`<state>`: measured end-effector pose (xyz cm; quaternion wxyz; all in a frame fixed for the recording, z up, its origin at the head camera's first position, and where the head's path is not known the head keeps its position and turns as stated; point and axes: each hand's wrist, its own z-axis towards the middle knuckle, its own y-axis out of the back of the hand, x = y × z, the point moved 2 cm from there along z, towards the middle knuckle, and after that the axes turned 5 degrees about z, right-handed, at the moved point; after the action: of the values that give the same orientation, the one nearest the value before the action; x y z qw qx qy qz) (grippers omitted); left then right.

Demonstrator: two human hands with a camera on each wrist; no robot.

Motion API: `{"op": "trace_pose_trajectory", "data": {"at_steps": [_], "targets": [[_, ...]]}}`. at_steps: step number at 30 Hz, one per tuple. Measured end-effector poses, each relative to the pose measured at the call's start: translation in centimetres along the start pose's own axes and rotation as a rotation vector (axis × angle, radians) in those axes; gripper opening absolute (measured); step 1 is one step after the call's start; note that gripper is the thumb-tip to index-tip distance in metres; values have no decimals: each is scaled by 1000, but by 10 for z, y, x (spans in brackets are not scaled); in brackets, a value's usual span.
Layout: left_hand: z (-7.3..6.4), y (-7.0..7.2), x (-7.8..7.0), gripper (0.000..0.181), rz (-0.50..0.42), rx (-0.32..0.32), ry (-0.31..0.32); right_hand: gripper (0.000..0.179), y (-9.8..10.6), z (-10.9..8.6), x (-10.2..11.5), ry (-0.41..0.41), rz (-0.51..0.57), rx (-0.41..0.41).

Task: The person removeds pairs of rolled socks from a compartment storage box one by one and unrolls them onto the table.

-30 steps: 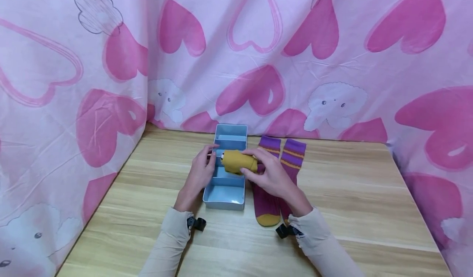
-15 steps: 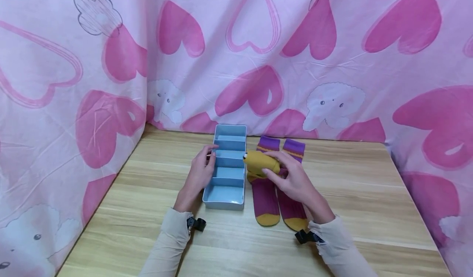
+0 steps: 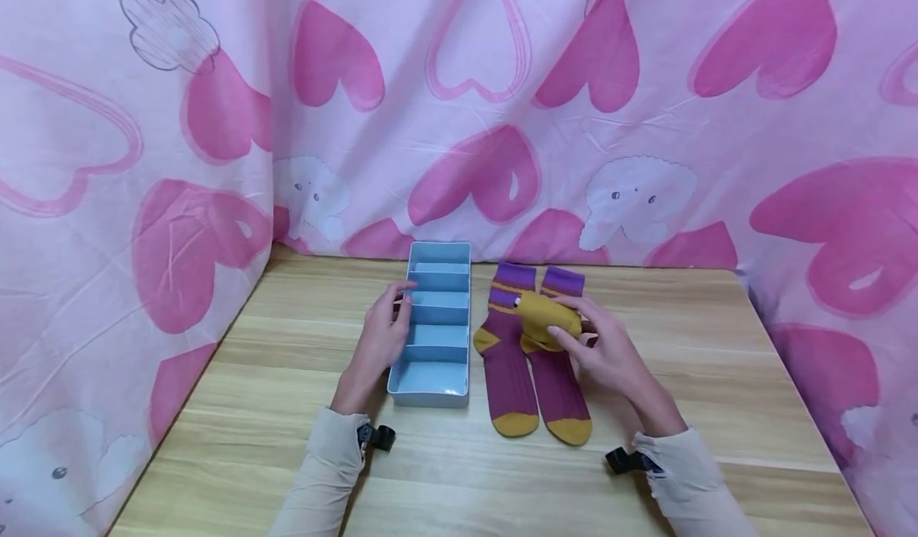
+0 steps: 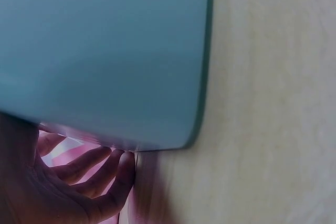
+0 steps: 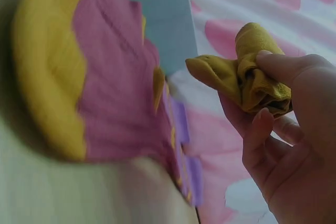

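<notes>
My right hand grips a rolled mustard-yellow sock bundle, pinching it between thumb and fingers. In the head view the bundle overlaps a pair of purple socks; in the right wrist view a loose tip of fabric sticks out of the roll. The left sock and right sock lie flat side by side, with yellow toes and heels and striped cuffs. My left hand touches the left long side of a light-blue divided box, its fingertips against the outer wall.
The box has several compartments in a row, with thin dividers across it. A pink heart-patterned curtain hangs behind and along both sides of the wooden table. A small black camera is strapped at each wrist.
My right hand has carried the rolled sock bundle rightward from above the box to over the purple socks. The left hand has stayed at the box's side. The head view has shifted slightly.
</notes>
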<state>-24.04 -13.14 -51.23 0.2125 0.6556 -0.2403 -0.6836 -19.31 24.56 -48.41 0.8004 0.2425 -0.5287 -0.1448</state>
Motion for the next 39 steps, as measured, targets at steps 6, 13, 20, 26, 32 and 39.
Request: {"op": "trace_pose_trajectory", "data": {"at_steps": [6, 13, 20, 26, 32, 39], "targets": [[0, 0, 0, 36, 3, -1, 3, 45, 15, -10, -15, -24, -25, -1], [1, 2, 1, 36, 2, -6, 0, 43, 34, -22, -37, -70, -10, 102], [0, 4, -2, 38, 27, 8, 4, 42, 54, -36, -57, -258, 94, 207], [-3, 5, -11, 53, 164, -87, -42, 41, 60, -42, -65, -289, 25, 219], [-8, 8, -34, 63, 358, -220, -142, 42, 65, -45, -73, -331, -2, 195], [-29, -16, -86, 50, 390, -188, -380, 45, 67, -44, -79, -316, -49, 181]]}}
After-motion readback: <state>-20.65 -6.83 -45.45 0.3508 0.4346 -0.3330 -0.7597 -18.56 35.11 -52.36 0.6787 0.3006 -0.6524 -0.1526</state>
